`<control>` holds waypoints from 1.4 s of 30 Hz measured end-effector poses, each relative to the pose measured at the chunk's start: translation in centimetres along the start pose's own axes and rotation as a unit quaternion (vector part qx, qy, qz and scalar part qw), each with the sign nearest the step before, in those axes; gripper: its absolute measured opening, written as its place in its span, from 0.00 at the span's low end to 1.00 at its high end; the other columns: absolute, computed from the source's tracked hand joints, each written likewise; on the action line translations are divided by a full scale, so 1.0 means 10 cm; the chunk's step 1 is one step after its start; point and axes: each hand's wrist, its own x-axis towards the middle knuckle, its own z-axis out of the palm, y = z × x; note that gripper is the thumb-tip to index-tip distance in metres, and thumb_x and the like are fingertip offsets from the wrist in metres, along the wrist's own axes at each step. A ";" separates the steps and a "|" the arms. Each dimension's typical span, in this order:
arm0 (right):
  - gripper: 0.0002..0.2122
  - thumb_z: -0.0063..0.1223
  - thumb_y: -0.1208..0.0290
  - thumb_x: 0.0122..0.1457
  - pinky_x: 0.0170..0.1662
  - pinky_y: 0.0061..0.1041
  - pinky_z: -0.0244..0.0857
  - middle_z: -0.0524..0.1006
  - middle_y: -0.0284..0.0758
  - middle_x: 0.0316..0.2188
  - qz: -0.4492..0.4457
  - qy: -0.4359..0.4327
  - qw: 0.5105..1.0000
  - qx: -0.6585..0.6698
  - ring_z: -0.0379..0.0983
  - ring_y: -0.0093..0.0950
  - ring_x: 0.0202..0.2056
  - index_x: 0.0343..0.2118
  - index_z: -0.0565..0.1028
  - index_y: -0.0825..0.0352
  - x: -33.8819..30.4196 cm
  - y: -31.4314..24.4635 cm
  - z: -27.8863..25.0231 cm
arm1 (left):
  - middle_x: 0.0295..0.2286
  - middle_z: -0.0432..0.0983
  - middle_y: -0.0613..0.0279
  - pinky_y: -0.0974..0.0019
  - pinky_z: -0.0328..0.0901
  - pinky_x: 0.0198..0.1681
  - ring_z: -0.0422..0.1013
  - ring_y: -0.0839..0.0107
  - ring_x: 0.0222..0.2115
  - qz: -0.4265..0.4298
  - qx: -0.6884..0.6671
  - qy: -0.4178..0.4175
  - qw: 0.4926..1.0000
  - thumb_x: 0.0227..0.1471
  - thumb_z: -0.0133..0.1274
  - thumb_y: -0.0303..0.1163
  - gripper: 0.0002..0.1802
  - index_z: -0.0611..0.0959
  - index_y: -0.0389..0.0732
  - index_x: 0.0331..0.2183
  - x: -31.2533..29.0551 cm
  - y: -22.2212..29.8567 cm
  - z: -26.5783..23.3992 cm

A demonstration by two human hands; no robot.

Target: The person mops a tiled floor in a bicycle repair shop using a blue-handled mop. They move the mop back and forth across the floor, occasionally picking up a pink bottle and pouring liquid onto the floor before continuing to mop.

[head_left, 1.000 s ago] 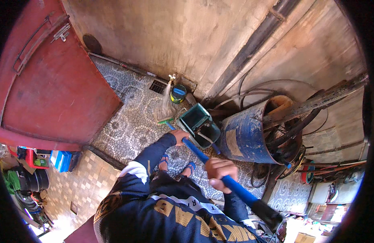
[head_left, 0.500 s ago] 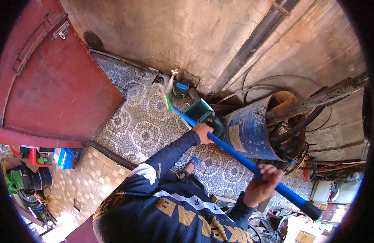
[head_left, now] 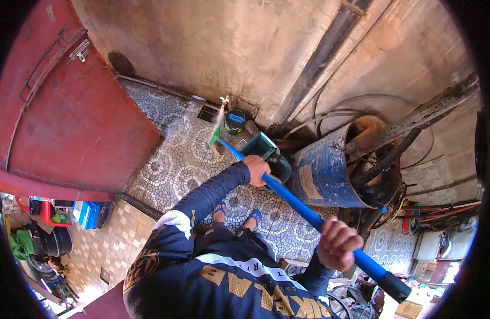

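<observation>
My left hand is wrapped round the upper part of a long blue pole, the handle of a broom. Further down the same pole, near its black end cap, my right hand grips it with curled fingers. The pole slants across the view, from lower right toward the wall. Its green head is at the floor below a wall tap, where a whitish streak like running water shows. The bristles are blurred. Beside the head lie a floor drain and a small black bucket with something blue in it.
A dark green plastic container stands close under the pole. Right of it, a scuffed blue drum holds pipes and long bars. A red metal door stands at the left. Patterned tiles, seemingly wet, surround my sandalled feet.
The broom head has shifted slightly left, with both hands moving left along with the pole. Both feet now show, and the drain is more plainly visible.
</observation>
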 end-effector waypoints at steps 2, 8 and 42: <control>0.17 0.51 0.61 0.65 0.29 0.28 0.54 0.63 0.26 0.13 -0.032 0.067 0.997 -0.027 0.58 0.22 0.17 0.20 0.62 0.57 0.01 -0.19 0.01 | 0.15 0.74 0.53 0.45 0.67 0.28 0.74 0.46 0.22 0.016 0.022 0.004 1.000 0.45 0.64 0.47 0.18 0.79 0.48 0.15 0.16 0.18 -0.22; 0.18 0.37 0.60 0.74 0.33 0.28 0.56 0.57 0.24 0.15 -0.022 0.244 0.963 -0.112 0.55 0.20 0.20 0.24 0.57 0.56 0.00 -0.33 -0.09 | 0.16 0.74 0.54 0.47 0.66 0.28 0.74 0.47 0.22 0.021 -0.055 0.093 0.994 0.44 0.64 0.47 0.19 0.75 0.47 0.16 0.39 0.39 0.12; 0.14 0.57 0.64 0.57 0.24 0.33 0.62 0.69 0.32 0.14 0.093 0.003 0.991 -0.094 0.65 0.29 0.15 0.19 0.67 0.61 -0.02 -0.06 -0.08 | 0.20 0.70 0.57 0.50 0.62 0.33 0.70 0.51 0.29 -0.066 -0.120 0.198 0.971 0.50 0.65 0.43 0.22 0.71 0.44 0.20 -0.15 0.02 0.82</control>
